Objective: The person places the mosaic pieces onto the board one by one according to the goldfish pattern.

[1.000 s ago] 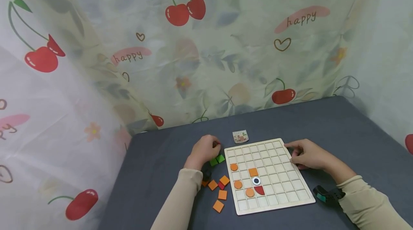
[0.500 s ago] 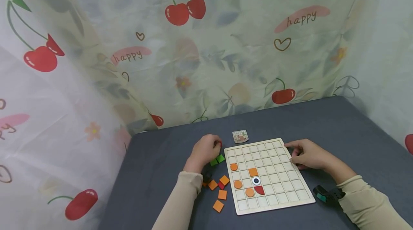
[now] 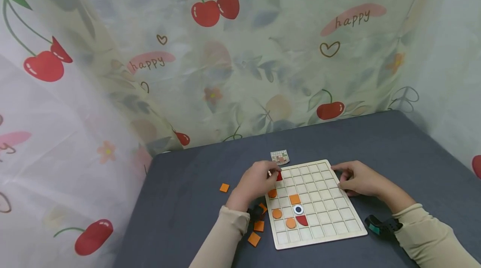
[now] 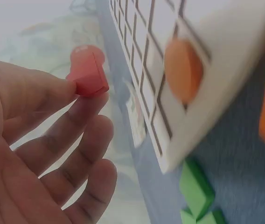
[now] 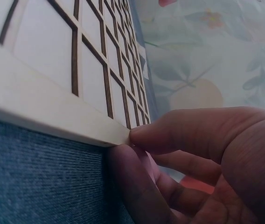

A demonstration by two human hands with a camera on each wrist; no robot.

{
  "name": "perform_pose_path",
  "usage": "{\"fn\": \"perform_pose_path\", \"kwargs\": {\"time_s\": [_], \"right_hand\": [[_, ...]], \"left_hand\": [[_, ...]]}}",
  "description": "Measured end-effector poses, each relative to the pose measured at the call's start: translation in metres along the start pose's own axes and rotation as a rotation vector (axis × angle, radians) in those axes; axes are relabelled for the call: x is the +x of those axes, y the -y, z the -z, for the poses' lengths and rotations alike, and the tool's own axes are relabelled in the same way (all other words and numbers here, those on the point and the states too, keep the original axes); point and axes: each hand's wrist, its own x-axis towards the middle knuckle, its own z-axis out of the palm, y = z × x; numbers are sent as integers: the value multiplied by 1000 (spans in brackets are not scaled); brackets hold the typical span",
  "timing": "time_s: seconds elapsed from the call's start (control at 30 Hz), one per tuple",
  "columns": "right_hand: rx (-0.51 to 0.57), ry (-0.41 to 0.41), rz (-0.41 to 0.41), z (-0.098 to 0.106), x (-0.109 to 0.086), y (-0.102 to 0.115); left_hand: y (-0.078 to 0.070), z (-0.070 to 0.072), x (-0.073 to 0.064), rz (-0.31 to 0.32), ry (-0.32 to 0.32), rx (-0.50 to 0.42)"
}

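My left hand (image 3: 257, 180) pinches a small red tile (image 4: 89, 74) between thumb and index finger, its other fingers loosely bent in the left wrist view. That hand hovers at the far left corner of a pale wooden grid board (image 3: 327, 205), and the tile overlaps a corner cell in the head view. On the right, my right hand (image 3: 358, 180) grips the board's edge, thumb on the rim (image 5: 83, 123) and index finger below. Towards the board's left side lie orange discs (image 3: 277, 213), an orange square (image 3: 294, 199), a white eye piece (image 3: 298, 209) and a red quarter-round (image 3: 302, 221).
Orange square tiles (image 3: 254, 239) lie left of the board, partly covered by the left wrist. One more orange tile (image 3: 224, 187) sits farther left. Green tiles (image 4: 196, 189) are beside the board's corner. A small printed card (image 3: 279, 157) rests behind the board.
My left hand has moved right from beside the green tiles to the board's far left corner, carrying the red tile. An orange tile has come into sight behind it. My right hand stays put.
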Motion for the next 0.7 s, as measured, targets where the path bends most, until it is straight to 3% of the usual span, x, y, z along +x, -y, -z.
{"fn": "perform_pose_path", "kwargs": {"time_s": [0.5, 0.7], "right_hand": [[19, 8, -4, 1, 0, -1], [23, 10, 1, 1, 0, 0]], "left_hand": [[-19, -30, 7, -57, 67, 38], [-21, -35, 6, -32, 59, 90]]}}
